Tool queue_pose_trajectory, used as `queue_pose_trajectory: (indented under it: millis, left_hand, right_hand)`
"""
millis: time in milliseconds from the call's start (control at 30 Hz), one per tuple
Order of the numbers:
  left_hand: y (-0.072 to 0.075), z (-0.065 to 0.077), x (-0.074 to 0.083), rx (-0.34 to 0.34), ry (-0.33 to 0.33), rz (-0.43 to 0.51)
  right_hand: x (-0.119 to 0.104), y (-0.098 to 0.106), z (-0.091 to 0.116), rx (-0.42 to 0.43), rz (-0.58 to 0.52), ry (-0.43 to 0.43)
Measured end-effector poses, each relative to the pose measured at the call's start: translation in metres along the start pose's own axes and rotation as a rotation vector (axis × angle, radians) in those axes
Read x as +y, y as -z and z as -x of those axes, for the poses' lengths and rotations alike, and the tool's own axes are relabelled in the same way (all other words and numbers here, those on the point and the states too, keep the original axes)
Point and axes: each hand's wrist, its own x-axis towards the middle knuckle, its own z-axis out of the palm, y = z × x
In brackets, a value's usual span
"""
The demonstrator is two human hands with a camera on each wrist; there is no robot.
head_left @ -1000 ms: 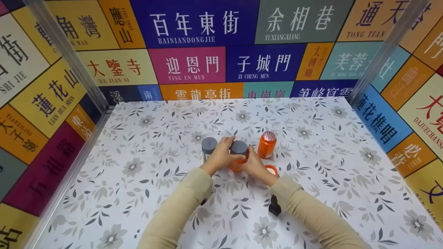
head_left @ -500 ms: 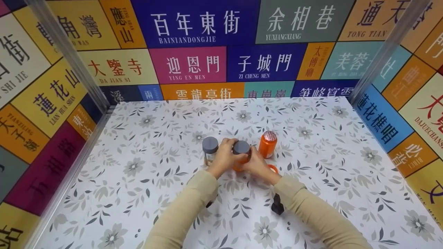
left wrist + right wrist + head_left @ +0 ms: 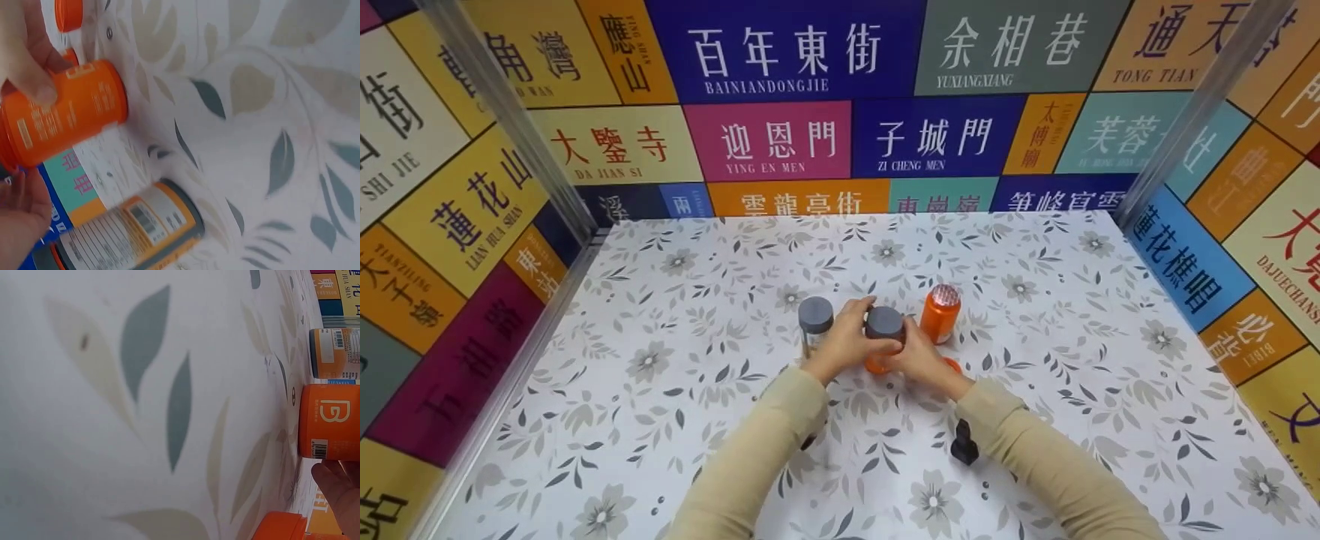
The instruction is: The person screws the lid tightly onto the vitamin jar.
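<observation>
In the head view, an orange jar with a dark grey lid (image 3: 885,321) stands upright on the table between both hands. My left hand (image 3: 844,345) has its fingers curled round the lid, seen from the side in the left wrist view. My right hand (image 3: 922,360) grips the orange body (image 3: 70,112), with its thumb lying across the label in the left wrist view. A clear-sided jar with a grey lid (image 3: 815,315) stands just left of my left hand. Right of my hands is an open orange jar (image 3: 940,315) with a silvery top.
An orange cap (image 3: 952,365) lies partly hidden behind my right wrist. A small black device (image 3: 964,444) hangs below the right sleeve. Upright panels (image 3: 780,142) with printed signs border the flower-patterned table (image 3: 675,450) at the back and both sides.
Both hands and the gripped jar have shifted slightly to the right, with small finger movements around the lid. The two other jars stay where they stood.
</observation>
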Motion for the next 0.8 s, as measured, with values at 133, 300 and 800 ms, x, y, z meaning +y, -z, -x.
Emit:
queue_pose_trajectory:
  millis: [133, 300, 800]
  left_hand:
    - [-0.0080, 0.0024, 0.0073, 0.135, 0.041, -0.082]
    - [-0.0108, 0.0025, 0.0111, 0.191, 0.027, -0.132]
    - [-0.0120, 0.0055, 0.0035, 0.202, -0.055, -0.068]
  right_hand:
    - [0.0009, -0.0009, -0.0005, -0.002, -0.002, 0.009]
    - [0.0017, -0.0015, -0.0003, 0.003, -0.019, 0.013]
    - [0.0023, -0.0018, -0.0001, -0.007, -0.048, -0.004]
